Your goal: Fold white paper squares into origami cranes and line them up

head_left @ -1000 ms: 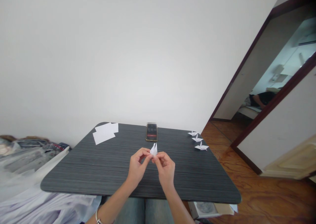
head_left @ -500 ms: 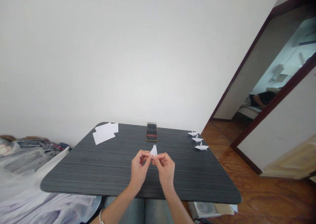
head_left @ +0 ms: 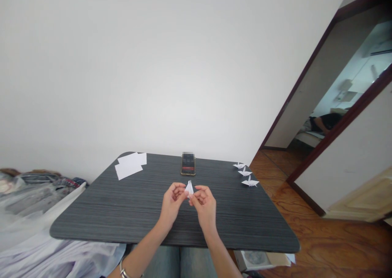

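Got my left hand [head_left: 172, 202] and right hand [head_left: 204, 204] up over the middle of the dark grey wood-grain table [head_left: 101, 212], both pinching a small white half-folded paper piece [head_left: 189, 187] between the fingertips, points sticking up, off the surface. Just behind it a dark phone [head_left: 188, 164] stands propped at the far edge. Three little white paper cranes [head_left: 246, 173] sit in a row near the far right corner, and a few blank white paper sheets [head_left: 130, 165] lie at the far left corner, well apart from my hands. Crumpled pale clothes [head_left: 33, 212] piled on the left beside the table.
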Tool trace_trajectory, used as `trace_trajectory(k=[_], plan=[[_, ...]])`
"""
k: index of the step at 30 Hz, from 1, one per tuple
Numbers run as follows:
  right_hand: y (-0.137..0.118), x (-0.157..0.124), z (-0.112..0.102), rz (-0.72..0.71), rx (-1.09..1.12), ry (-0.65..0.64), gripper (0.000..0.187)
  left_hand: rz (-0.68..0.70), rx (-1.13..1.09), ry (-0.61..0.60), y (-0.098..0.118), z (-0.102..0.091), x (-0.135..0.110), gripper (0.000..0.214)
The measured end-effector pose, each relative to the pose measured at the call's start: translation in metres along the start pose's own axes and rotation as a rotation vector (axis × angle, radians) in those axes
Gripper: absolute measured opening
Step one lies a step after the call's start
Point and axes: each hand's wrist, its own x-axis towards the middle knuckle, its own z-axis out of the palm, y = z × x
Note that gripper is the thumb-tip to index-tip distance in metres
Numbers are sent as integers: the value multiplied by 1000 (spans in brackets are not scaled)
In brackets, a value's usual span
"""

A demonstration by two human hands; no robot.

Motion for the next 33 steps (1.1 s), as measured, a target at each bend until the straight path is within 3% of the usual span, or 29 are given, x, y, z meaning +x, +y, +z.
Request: trace_trajectory(k=[6, 15, 24, 33], plan=[[3, 0, -2, 76, -16, -25, 15, 16, 14, 10, 1, -1, 0, 25], [7, 2, -3, 45, 25, 23, 12, -35, 35, -9, -1, -2, 1, 22], [4, 2, -4, 14, 37, -76, 17, -146, -87, -84, -5, -6, 6, 20], [2, 1, -3, 1, 49, -69, 15, -192, -132, -112, -1, -6, 5, 20]])
